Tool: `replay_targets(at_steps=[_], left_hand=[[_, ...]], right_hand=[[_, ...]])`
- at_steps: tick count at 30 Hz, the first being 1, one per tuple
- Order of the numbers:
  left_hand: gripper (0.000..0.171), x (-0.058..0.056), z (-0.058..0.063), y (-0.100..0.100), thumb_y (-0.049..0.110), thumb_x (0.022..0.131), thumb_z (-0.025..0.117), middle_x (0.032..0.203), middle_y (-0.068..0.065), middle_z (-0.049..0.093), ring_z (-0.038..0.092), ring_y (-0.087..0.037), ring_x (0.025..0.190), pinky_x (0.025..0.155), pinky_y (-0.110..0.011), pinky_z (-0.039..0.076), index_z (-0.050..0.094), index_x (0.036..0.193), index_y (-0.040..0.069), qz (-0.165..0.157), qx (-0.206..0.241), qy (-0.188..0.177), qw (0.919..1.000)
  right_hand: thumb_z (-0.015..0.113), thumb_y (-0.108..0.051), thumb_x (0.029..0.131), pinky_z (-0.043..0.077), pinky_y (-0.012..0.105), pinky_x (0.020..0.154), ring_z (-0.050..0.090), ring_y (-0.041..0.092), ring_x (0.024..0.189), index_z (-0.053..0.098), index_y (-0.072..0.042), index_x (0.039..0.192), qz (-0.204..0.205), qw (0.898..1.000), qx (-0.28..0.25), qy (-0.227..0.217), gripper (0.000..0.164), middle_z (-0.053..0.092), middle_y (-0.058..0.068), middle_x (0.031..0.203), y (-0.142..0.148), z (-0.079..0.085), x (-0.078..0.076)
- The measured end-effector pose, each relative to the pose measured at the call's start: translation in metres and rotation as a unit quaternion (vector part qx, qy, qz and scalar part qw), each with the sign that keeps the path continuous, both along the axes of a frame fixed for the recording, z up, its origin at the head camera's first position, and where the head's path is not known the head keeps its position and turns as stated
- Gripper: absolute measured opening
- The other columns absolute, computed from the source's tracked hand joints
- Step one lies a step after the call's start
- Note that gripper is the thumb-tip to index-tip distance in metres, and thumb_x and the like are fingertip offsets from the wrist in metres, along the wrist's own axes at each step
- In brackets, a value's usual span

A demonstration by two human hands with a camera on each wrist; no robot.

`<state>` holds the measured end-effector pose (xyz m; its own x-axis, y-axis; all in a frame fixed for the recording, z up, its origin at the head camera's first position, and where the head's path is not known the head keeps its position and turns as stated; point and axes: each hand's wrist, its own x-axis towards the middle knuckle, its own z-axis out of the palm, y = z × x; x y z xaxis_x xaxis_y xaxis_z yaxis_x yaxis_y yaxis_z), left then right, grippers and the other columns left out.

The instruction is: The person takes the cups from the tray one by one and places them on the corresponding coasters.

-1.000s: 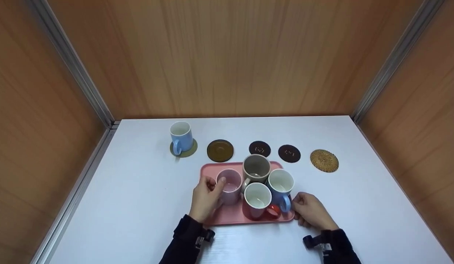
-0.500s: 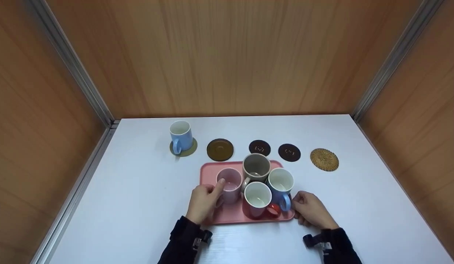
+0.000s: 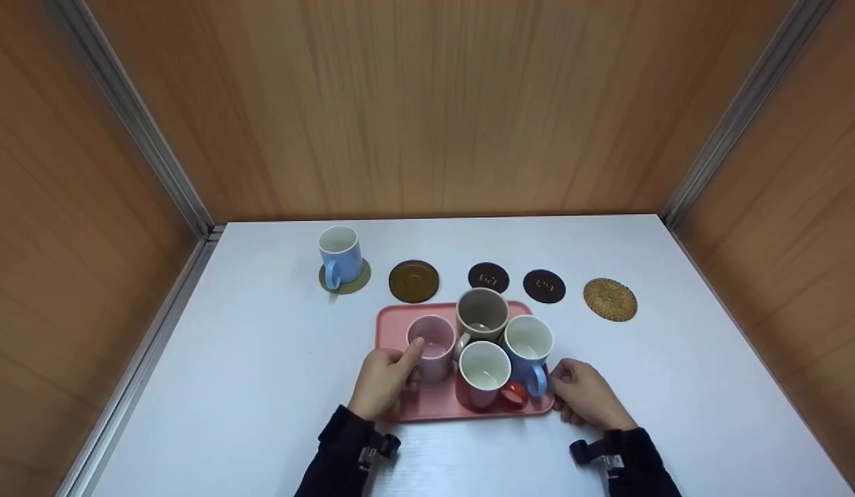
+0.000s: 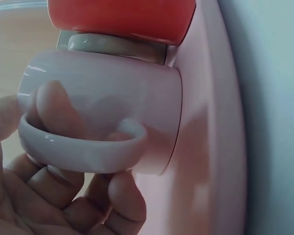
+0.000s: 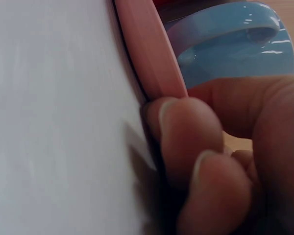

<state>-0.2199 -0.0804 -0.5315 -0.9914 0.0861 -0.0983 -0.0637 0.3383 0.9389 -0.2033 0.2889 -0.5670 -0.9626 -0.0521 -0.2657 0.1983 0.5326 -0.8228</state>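
A pink tray [image 3: 427, 413] carries a pink mug [image 3: 438, 364], a grey-beige mug [image 3: 484, 310], a red mug with a white inside [image 3: 484, 373] and a blue mug [image 3: 523, 366]. My left hand [image 3: 382, 381] grips the pink mug at the tray's left side; the thumb lies by its rim. In the left wrist view, fingers curl about its handle [image 4: 83, 155], and the mug stands upright close to the tray's raised edge. My right hand [image 3: 585, 393] pinches the tray's front right corner, near the blue mug's handle [image 5: 220, 27].
Behind the tray, a row of coasters lies on the white table [image 3: 248, 386]: a brown one [image 3: 414, 281], two dark ones [image 3: 489, 275] and a woven one [image 3: 610, 299]. Another blue mug [image 3: 342, 259] stands on a green coaster [image 3: 358, 279] at the left. Wooden panels enclose the table.
The left hand has slid slightly left and down on the pink mug, its forefinger leaving the rim and its fingers moving lower toward the handle. The right hand stays at the tray corner.
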Motion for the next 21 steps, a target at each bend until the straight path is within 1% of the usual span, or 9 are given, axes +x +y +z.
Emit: replay_targets(at_steps=[2, 5, 10, 13, 17, 21], left_hand=[[0.073, -0.0004, -0.0006, -0.0006, 0.065, 0.101, 0.061, 0.057, 0.004, 0.060, 0.050, -0.014, 0.049, 0.044, -0.026, 0.032, 0.074, 0.074, -0.002, -0.004, 0.002, -0.004, 1.0000], [0.076, -0.0011, -0.0021, -0.0009, 0.065, 0.102, 0.060, 0.055, 0.005, 0.058, 0.046, -0.011, 0.048, 0.045, -0.025, 0.033, 0.073, 0.076, -0.006, -0.012, 0.003, -0.002, 0.9999], [0.077, -0.0022, -0.0044, 0.0000, 0.061, 0.105, 0.057, 0.053, 0.006, 0.055, 0.048, -0.010, 0.051, 0.050, -0.024, 0.033, 0.070, 0.075, -0.009, -0.023, 0.013, 0.006, 0.9996], [0.075, -0.0021, -0.0051, 0.0008, 0.059, 0.105, 0.057, 0.054, 0.006, 0.054, 0.047, -0.010, 0.051, 0.051, -0.024, 0.033, 0.068, 0.072, -0.007, -0.024, 0.022, 0.004, 0.9995], [0.070, -0.0018, -0.0055, 0.0016, 0.058, 0.106, 0.057, 0.053, 0.006, 0.051, 0.044, -0.011, 0.050, 0.051, -0.024, 0.032, 0.062, 0.063, 0.002, -0.023, 0.031, 0.003, 0.9993], [0.070, -0.0020, -0.0054, 0.0022, 0.058, 0.106, 0.056, 0.053, 0.007, 0.048, 0.041, -0.011, 0.050, 0.051, -0.024, 0.029, 0.057, 0.062, 0.004, -0.023, 0.033, 0.003, 0.9992]], right_hand=[[0.063, -0.024, 0.100, 0.047, 0.029, 0.043, 0.059, 0.014, 0.048, 0.064, -0.005, 0.100, -0.001, 1.000, -0.001, 0.000, 0.019, 0.067, 0.004, 0.069, -0.0001, 0.0002, -0.0001], [0.062, -0.022, 0.100, 0.048, 0.028, 0.043, 0.059, 0.014, 0.048, 0.064, -0.005, 0.100, 0.001, 1.000, 0.000, 0.004, 0.018, 0.067, 0.004, 0.068, -0.0001, -0.0006, -0.0006], [0.061, -0.020, 0.100, 0.048, 0.028, 0.043, 0.058, 0.013, 0.047, 0.063, -0.004, 0.099, 0.003, 1.000, -0.001, 0.009, 0.016, 0.067, 0.004, 0.068, -0.0001, -0.0032, -0.0011], [0.061, -0.021, 0.100, 0.048, 0.028, 0.042, 0.058, 0.014, 0.047, 0.063, -0.004, 0.099, 0.000, 1.000, -0.003, 0.005, 0.017, 0.068, 0.005, 0.069, 0.0001, -0.0038, -0.0014], [0.061, -0.021, 0.101, 0.048, 0.028, 0.042, 0.058, 0.014, 0.047, 0.063, -0.004, 0.100, -0.004, 1.000, -0.002, 0.000, 0.017, 0.068, 0.005, 0.069, -0.0002, -0.0030, -0.0016], [0.062, -0.022, 0.101, 0.048, 0.028, 0.043, 0.059, 0.014, 0.048, 0.063, -0.004, 0.100, -0.005, 1.000, -0.002, 0.001, 0.017, 0.068, 0.005, 0.069, -0.0004, -0.0018, -0.0015]])
